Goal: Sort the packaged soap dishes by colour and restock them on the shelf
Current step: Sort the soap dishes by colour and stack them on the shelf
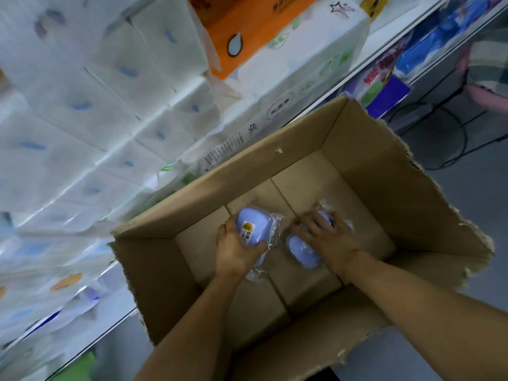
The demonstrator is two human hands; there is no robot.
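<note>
Open cardboard box [384, 171] on the floor, torn along its rim, hard against a shelf [324, 97]. Both bare forearms reaching down into the box.

Left hand [236, 251], near the box's left wall: fingers curled round a blue dish [254, 225] in clear wrap, thumb across its lower edge, sticker side up. Dish raised off the box bottom, tilted. More wrapped blue plastic under that hand [257, 268], partly hidden; whether a second dish, cannot tell.

Right hand [327, 237], near the middle of the box: palm down, fingers spread and bent over another wrapped dish [328, 217], mostly covered by the hand. Firm grip or mere touch, cannot tell.

Third dish [303, 251] flat on the box bottom, just under the right wrist, between the two hands, in clear wrap too.

Box bottom: bare flaps with a seam running between the hands.

Beyond the box's far wall, on the shelf: white tissue packs [82, 105] stacked high to the left, an orange pack [247, 31] on top, a white pack with green leaf marks [310, 70] beside it. Farther right along the shelf, blue and purple packets [384, 86]. Right of the box, black cables [453, 138] on the grey floor. No dish visible on the shelf.
</note>
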